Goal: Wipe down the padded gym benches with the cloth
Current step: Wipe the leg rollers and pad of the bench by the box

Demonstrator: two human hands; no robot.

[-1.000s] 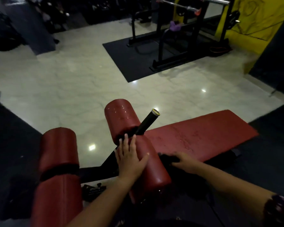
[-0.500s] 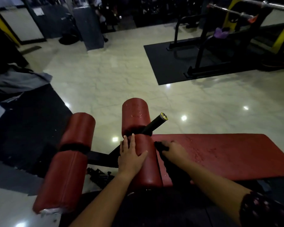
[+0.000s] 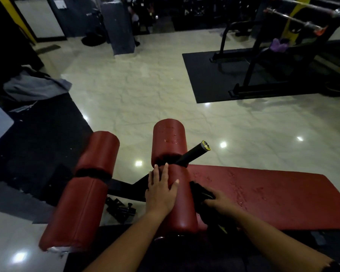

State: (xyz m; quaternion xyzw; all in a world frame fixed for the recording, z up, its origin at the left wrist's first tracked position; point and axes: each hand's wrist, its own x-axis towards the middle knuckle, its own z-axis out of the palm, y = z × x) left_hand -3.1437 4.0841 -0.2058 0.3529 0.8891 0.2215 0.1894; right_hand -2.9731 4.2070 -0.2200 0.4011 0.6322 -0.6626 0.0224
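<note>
The red padded bench (image 3: pixel 273 195) runs out to the right, its top dotted with pale flecks. At its near left end a red roller (image 3: pixel 182 203) lies across it. The left hand (image 3: pixel 161 190) rests flat on that roller, with its fingers (image 3: pixel 159 173) straight and close together, pointing away from the person. The thumb is spread over the roller's top, and the hand grips nothing. The black cloth (image 3: pixel 199 193) is bunched in the crease where the roller meets the bench pad. The right hand (image 3: pixel 218 201) lies on it with its fingers (image 3: pixel 207 202) bent down into the folds, holding the cloth against the bench; the dim light hides how much of it they enclose. A second red roller (image 3: pixel 168 142) stands in line beyond the first, past the bench end, and a black handle (image 3: pixel 194 153) with a yellow-ringed cap sticks out between the two. Left of the bench another pair of rollers (image 3: pixel 81 211) sits on a dark frame, with a small black fitting (image 3: pixel 120 208) on the floor (image 3: pixel 145 95) between them and the bench. Well beyond the bench, on the right, a black mat (image 3: pixel 210 79) carries a dark rack (image 3: pixel 283 55). Far off to the left of the bench lies a grey heap of fabric (image 3: pixel 33 85).
</note>
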